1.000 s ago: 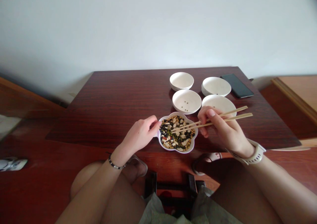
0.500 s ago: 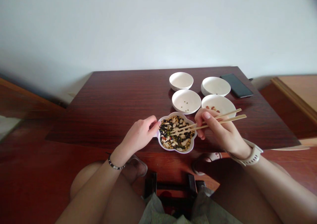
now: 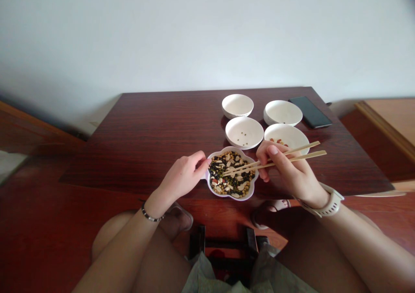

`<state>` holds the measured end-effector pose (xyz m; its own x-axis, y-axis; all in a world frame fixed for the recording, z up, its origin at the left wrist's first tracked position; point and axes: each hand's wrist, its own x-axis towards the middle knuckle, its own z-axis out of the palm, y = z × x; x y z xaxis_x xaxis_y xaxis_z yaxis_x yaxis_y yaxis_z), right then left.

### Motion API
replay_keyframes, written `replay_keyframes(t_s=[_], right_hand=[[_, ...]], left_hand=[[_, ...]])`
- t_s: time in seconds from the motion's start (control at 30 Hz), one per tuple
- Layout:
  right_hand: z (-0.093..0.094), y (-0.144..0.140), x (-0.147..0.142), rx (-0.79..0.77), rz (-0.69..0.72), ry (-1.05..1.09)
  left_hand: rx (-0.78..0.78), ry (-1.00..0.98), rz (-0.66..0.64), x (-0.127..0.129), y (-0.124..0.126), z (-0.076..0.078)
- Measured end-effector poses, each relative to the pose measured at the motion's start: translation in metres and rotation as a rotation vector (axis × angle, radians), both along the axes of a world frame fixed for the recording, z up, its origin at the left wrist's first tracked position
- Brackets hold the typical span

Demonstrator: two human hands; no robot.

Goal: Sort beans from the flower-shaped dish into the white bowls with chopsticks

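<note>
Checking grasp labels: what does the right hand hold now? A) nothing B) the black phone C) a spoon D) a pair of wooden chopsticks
D: the right hand grips a pair of wooden chopsticks whose tips reach into the flower-shaped dish of mixed beans, while the left hand rests at that dish's left rim.

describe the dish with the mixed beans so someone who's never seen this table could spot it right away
On the dark red wooden table, look at the near edge, in front of the four round white bowls. The bean dish sits between the left hand and the right hand holding chopsticks. It alone has a scalloped flower-shaped rim and is full.
</note>
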<state>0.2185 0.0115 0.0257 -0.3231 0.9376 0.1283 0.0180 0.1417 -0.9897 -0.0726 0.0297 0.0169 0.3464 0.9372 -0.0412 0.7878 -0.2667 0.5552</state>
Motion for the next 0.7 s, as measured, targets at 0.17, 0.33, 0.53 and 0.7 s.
replay_keyframes(t_s=[0.17,0.33,0.53,0.7], right_hand=[[0.0015,-0.0004,0.0000,0.003,-0.023,-0.001],[0.0008,0.0003,0.0009,-0.006,-0.036,0.027],[-0.0013,0.0010,0.0018,-0.037,-0.032,0.029],[-0.0034,0.0008,0.0008,-0.053,0.003,0.034]], left_hand=[[0.004,-0.005,0.003,-0.0002,-0.0002,0.0005],[-0.005,-0.007,0.004,-0.0008,-0.0002,-0.0008],[-0.006,-0.006,0.000,-0.0009,0.0000,-0.0020],[-0.005,-0.004,0.006,0.0004,-0.0003,-0.0007]])
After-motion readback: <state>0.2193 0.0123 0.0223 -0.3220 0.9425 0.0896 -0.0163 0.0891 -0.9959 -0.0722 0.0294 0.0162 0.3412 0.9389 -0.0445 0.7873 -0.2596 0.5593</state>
